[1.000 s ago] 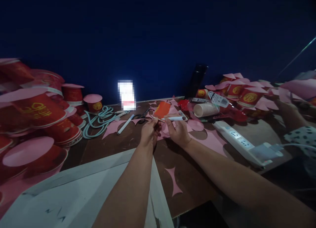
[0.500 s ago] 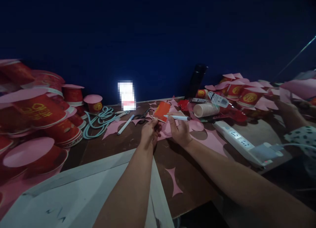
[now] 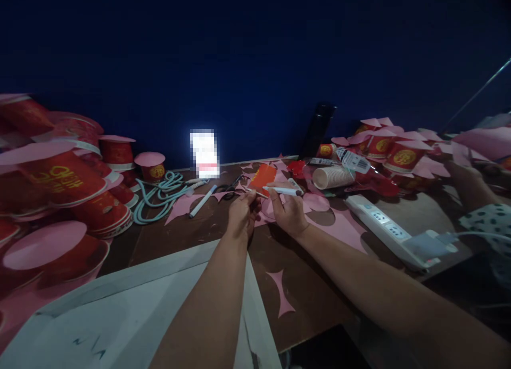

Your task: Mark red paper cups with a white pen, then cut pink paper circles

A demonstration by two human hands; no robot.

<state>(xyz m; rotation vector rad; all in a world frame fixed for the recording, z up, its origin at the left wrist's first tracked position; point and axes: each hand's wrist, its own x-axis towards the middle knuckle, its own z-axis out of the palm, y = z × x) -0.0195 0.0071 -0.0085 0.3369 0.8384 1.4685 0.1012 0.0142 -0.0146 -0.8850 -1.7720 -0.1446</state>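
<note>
Mid-frame, the right hand [image 3: 288, 213] is gripping a slim white pen [image 3: 284, 190] held level above a round pink paper cut-out [image 3: 268, 208] that is lying on the brown counter [image 3: 211, 225]. The left hand [image 3: 240, 215] is pinching, it seems, that cut-out's edge. The pen is hovering rather than marking. A stroke calls for tipping its point down onto steadied paper.

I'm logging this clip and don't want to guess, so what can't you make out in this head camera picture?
Head view, dim light throughout.
What the left hand pinches: too small, covered by its fingers.
Tip of the pen in the right hand: too small to tell capped or bare.
The bright card: pixel-blurred.
The co-worker's sleeve: cut by the right edge, blurred.
</note>
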